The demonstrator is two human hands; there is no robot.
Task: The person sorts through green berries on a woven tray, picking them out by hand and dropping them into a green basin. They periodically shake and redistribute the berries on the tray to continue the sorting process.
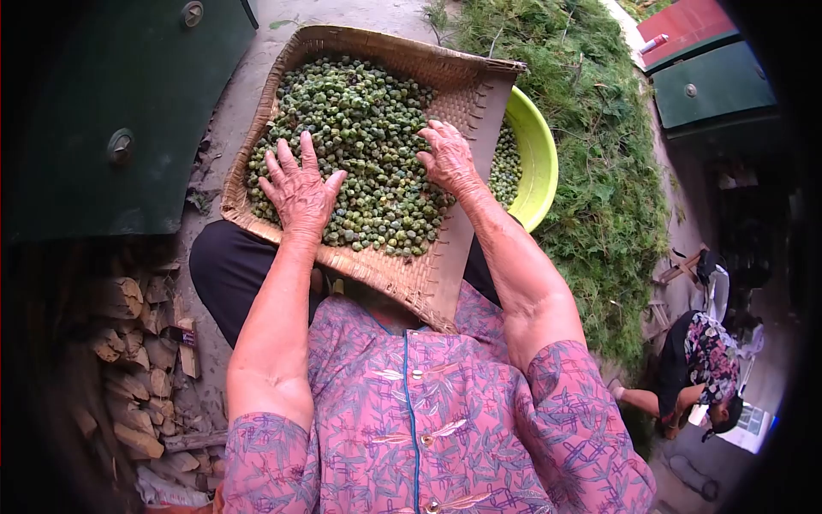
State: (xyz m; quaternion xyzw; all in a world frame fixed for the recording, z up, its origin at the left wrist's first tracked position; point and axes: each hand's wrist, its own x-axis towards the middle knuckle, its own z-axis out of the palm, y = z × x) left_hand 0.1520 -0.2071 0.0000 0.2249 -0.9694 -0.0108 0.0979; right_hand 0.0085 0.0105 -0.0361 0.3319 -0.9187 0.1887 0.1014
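A woven winnowing basket [402, 278] rests across my lap, tilted a little, with a flat strip along its right side. Small round green fruits or seed cones [368, 146] cover most of its bottom. My left hand [301, 190] lies on them at the near left, fingers spread. Toward the right edge of the heap, my right hand [447, 157] touches the fruits with its fingers apart and slightly bent. Partly hidden under the basket's right side stands a yellow-green basin [538, 163], holding more of the same green fruits.
Cut green branches [599, 171] spread over the ground to the right. Split firewood [137, 368] is stacked at the lower left, below a dark green cabinet or door [86, 103]. Another person [698, 368] sits at the far right, near a wooden stool [681, 267].
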